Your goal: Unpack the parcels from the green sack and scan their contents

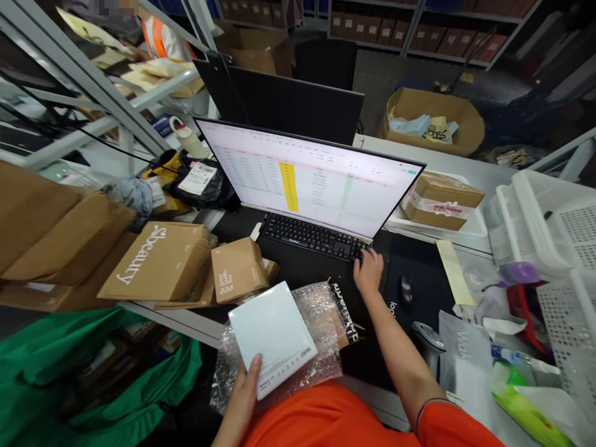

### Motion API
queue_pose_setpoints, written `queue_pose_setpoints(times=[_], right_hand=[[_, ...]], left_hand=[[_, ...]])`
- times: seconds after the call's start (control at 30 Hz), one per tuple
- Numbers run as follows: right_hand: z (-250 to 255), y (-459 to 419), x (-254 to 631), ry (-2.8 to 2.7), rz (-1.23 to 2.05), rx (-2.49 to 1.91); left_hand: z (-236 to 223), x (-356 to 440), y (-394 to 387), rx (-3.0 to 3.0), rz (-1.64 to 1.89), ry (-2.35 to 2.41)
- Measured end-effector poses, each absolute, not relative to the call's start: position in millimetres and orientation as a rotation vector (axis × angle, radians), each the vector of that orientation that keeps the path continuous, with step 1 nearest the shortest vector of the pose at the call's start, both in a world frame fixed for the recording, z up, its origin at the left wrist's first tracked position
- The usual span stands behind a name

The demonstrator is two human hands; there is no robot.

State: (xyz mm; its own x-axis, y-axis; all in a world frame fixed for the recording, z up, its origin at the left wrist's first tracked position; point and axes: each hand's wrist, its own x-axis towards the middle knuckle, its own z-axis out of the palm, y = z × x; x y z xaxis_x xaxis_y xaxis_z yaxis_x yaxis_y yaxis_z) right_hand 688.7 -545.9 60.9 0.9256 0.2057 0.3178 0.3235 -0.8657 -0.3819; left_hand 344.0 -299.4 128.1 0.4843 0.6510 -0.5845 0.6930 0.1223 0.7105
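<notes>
My left hand (245,386) grips a flat pale blue box (274,332) by its near edge, thumb on top; small print and a barcode show on its near side. Clear bubble wrap (321,310) lies beneath and around the box. My right hand (369,272) rests at the right end of the black keyboard (307,239), its fingers stretched over the number keys. Behind the keyboard stands a monitor (321,180) showing a spreadsheet with a yellow column. A black mouse (406,290) sits on the dark pad to the right of that hand.
Brown cartons (156,261) pile up on the left, with a smaller carton (239,268) beside them. A barcode scanner (428,338) stands at the right, near white baskets (535,217). Beyond the monitor is an open cardboard box (435,124). Another person's orange vest (158,38) shows at upper left.
</notes>
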Motion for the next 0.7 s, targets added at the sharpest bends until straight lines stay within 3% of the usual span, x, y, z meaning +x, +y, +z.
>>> queue_pose_setpoints(times=[0.23, 0.7], right_hand=[[35, -649, 636, 0.513, -0.579, -2.804], [4, -673, 615, 0.082, -0.716, -2.868]], left_hand=[[132, 343, -308, 1.432, -0.019, 1.195], [149, 346, -332, 1.273, 0.217, 1.068]])
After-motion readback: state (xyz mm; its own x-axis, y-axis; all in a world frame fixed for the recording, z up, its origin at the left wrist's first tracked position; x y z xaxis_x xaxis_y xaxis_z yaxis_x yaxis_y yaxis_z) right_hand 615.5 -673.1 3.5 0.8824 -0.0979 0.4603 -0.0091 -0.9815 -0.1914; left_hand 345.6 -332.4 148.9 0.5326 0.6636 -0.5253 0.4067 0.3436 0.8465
